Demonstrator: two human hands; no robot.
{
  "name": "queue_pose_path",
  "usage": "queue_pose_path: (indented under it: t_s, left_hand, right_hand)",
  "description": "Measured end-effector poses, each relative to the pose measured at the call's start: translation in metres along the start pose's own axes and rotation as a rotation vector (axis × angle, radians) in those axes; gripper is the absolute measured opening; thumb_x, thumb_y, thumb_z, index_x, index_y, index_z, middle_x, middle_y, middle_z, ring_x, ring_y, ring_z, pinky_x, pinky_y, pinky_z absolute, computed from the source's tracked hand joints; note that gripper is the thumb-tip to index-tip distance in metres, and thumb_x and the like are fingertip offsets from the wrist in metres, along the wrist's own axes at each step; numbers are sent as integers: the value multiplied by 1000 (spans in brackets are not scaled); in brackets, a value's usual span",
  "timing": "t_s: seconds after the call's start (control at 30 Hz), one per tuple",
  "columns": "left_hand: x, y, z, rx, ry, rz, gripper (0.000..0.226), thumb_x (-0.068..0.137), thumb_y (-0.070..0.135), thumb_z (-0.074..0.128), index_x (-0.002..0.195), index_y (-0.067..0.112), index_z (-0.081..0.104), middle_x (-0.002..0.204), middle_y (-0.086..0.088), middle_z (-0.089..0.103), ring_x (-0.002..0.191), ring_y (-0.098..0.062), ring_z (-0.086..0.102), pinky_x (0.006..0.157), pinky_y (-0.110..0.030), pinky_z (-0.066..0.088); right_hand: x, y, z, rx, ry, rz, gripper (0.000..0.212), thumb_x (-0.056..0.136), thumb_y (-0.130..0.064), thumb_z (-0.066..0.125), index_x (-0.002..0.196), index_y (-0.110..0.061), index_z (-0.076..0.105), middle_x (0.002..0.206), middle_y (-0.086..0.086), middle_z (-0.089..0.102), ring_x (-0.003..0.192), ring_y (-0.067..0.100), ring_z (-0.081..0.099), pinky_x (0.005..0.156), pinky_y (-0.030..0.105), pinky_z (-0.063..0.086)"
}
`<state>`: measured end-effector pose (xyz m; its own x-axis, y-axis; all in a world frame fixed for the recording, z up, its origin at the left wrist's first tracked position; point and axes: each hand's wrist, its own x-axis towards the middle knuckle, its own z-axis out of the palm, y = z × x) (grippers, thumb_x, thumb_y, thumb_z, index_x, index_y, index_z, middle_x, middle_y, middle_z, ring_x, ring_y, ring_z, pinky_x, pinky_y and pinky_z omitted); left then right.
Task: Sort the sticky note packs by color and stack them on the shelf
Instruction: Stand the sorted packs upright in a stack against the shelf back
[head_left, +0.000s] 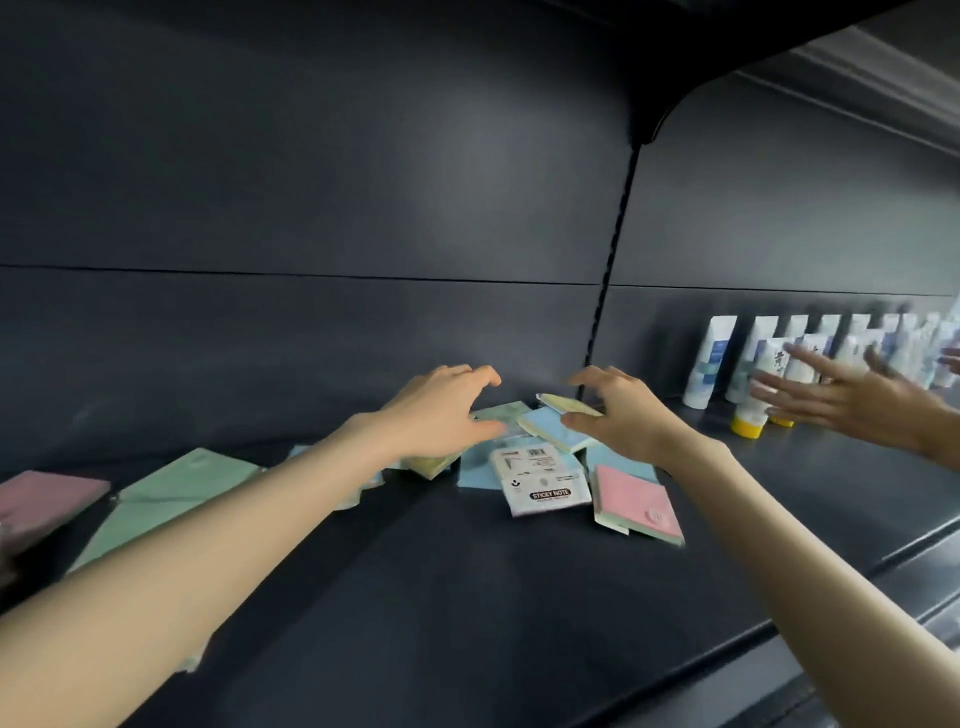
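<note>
1. Two bare forearms reach in from the bottom corners, over the front of a dark shelf.
2. At the back of it, the left hand hovers over the left side of a loose pile of sticky note packs. Its fingers are bent and spread, the thumb stands apart, and it grips nothing.
3. Facing it, the right hand hangs over the right side of the pile, clawed wide with a gap between thumb and fingers. I cannot tell whether it touches the packs beneath.
4. Between the two hands a yellow pack is tilted up on a blue pack, with a pale green pack just beside them.
5. Nearer the camera, a pack lying label side up reads "STICKY NOTE". It rests on blue packs, and a pink pack lies just to its right.
6. Another yellow pack shows under the left wrist.
7. Far to the left, well apart from the pile, lie a large green pack and a second pink pack.
8. On the right, white tubes stand in rows against the back wall, and another person's hand, fingers straight, reaches towards them.
</note>
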<state>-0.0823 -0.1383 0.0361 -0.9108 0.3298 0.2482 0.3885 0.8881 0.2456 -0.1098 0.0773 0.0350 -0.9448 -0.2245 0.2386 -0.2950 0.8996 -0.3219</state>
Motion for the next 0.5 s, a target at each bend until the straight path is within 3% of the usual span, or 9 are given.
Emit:
queue_pose_path:
  t_s: [0.17, 0.3, 0.4, 0.5]
  left_hand:
    - [17, 10, 27, 108, -123, -39, 69, 82, 67, 49, 131, 18, 46, 127, 0, 51, 119, -22, 42, 94, -35, 38]
    - [22, 20, 44, 183, -185, -118, 75, 80, 74, 43, 122, 13, 52, 123, -3, 52, 121, -24, 40, 101, -34, 29]
    - [22, 31, 56, 180, -194, -181, 70, 82, 73, 40, 113, 13, 57, 124, -2, 53, 124, -23, 37, 104, -33, 23]
    - [19, 42, 62, 146, -174, -233, 71, 84, 71, 39, 124, 13, 54, 137, -2, 48, 130, -21, 35, 105, -31, 23]
  right_hand:
    - [21, 29, 16, 44, -57, -6, 49, 85, -38, 65, 126, -17, 52, 121, 6, 50, 116, 26, 45, 85, 29, 36]
    - [33, 43, 23, 85, -97, -66, 54, 85, -45, 62, 132, -20, 50, 133, 4, 49, 128, 29, 38, 102, 37, 34]
    - [37, 52, 31, 121, -207, -127, 50, 89, -43, 59, 131, -17, 54, 140, -1, 48, 133, 23, 39, 105, 29, 30]
    - [39, 63, 37, 160, -225, -167, 51, 87, -45, 60, 129, -17, 56, 140, -3, 48, 132, 17, 39, 106, 26, 29]
